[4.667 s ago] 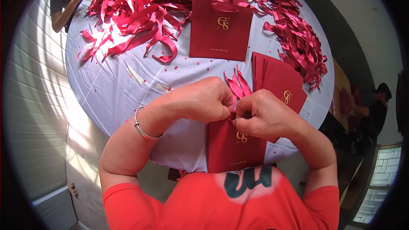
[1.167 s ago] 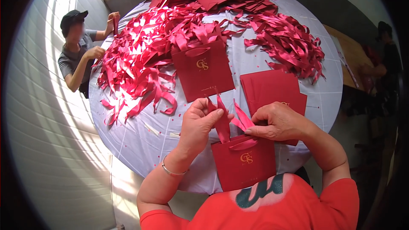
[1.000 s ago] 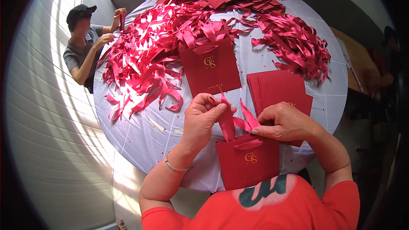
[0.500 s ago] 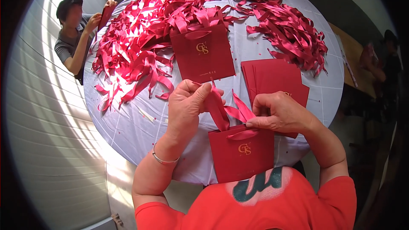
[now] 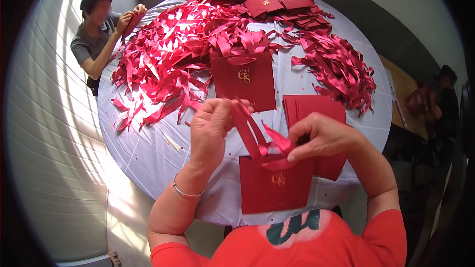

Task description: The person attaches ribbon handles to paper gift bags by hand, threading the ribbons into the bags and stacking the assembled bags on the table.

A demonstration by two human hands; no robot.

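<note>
A dark red paper gift bag (image 5: 264, 195) with a gold emblem stands in front of me at the table's near edge. My left hand (image 5: 210, 123) is closed on a crimson ribbon (image 5: 246, 132), drawing it taut up and left from the bag's top. At the bag's top right, my right hand (image 5: 316, 141) pinches ribbon between thumb and fingers. A loose ribbon end (image 5: 273, 136) sticks up beside those fingertips. Another red gift bag (image 5: 242, 84) lies just beyond my left hand. Partly under my right hand rests a stack of red bags (image 5: 316, 106).
A big heap of ribboned bags (image 5: 168, 44) covers the far left of the white-covered round table (image 5: 153, 163). To the right lies a ribbon pile (image 5: 341, 64); more stacked bags (image 5: 282, 5) are at the back. At the far left, a person (image 5: 99, 34) handles a red item.
The whole view has shifted, so the far things sit lower. My left hand holds the ribbon stretched farther from the bag, while my right fingertips have come down closer to the bag's top edge.
</note>
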